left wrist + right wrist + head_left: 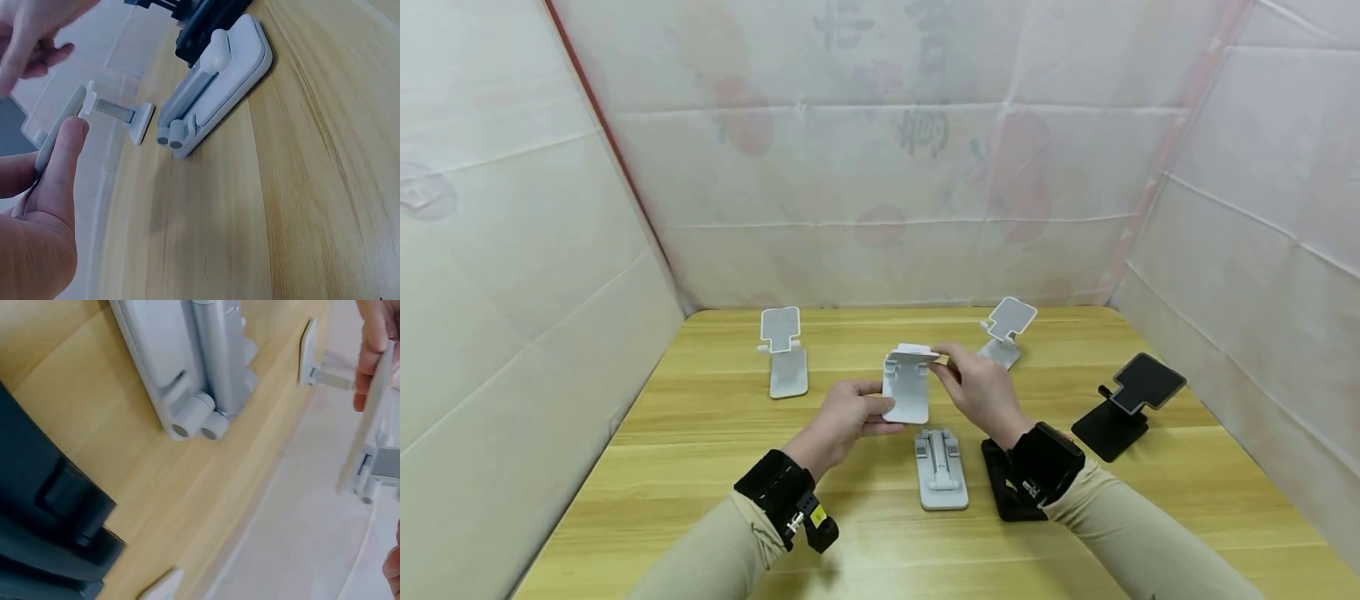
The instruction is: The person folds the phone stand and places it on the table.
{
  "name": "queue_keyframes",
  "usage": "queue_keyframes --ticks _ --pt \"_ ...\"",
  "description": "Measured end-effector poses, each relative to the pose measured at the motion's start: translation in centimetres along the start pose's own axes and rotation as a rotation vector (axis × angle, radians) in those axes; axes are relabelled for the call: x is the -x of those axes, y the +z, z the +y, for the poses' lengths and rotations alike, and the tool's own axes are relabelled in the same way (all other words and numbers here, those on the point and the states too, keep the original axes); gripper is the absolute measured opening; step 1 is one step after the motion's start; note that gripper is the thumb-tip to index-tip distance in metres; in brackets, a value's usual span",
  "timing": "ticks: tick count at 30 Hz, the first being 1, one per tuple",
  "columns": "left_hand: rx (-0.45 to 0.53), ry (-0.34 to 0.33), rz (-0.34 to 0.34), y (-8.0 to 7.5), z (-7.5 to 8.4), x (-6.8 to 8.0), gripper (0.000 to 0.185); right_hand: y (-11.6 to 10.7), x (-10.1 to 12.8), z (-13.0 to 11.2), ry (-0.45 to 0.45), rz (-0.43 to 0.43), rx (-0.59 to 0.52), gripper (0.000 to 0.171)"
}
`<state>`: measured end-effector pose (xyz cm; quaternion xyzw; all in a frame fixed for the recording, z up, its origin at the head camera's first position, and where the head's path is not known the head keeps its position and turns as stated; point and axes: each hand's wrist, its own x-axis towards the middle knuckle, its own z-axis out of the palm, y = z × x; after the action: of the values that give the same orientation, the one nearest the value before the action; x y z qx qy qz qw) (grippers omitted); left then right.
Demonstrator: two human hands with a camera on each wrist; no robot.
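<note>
From the head view I see, at the far left of the wooden worktop (700, 500), a white phone stand (783, 361) standing unfolded, its plate upright at the back. Moving right, my left hand (842, 421) grips the lower edge of a white folding phone stand (907, 383), held up off the worktop at the middle; the thumb lies along its side, as the left wrist view shows (59, 162). My right hand (977, 387) pinches the top plate of the same stand between thumb and fingers. So both hands are closed round this one stand, which hangs above the worktop, touching nothing else.

Just below it, a second white stand lies folded flat (941, 469) on the worktop; both wrist views show its two round hinge ends (197, 422). Just beside that, partly hidden by my right wrist, lies a folded black stand (1003, 483). Behind my right hand another white stand (1006, 329) stands open, tilted. Farthest right, a black stand (1126, 404) stands unfolded with its plate angled back. White sheeting (512, 250) walls the worktop on three sides.
</note>
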<state>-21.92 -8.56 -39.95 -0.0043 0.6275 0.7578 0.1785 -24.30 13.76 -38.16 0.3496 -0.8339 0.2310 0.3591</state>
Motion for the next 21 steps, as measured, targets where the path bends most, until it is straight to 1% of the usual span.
queue_keyframes --ticks 6,12,15,19,21 --pt "-0.003 0.0 0.015 -0.3 -0.2 0.0 0.043 -0.4 -0.7 -0.4 -0.093 0.03 -0.006 0.018" --pt "0.01 -0.001 0.012 -0.4 -0.2 0.1 0.043 -0.4 -0.8 -0.5 -0.123 0.048 -0.011 0.006" --pt "0.021 -0.006 0.016 -0.3 -0.1 0.1 0.044 -0.5 -1.0 -0.6 -0.139 0.047 -0.007 0.007" --pt "0.029 -0.008 0.02 -0.3 0.2 0.3 0.044 -0.6 -1.3 -0.8 -0.158 0.051 -0.002 0.017" --pt "0.028 -0.005 0.021 -0.4 0.2 0.3 0.044 -0.6 -1.4 -0.9 -0.166 0.056 0.003 0.02"
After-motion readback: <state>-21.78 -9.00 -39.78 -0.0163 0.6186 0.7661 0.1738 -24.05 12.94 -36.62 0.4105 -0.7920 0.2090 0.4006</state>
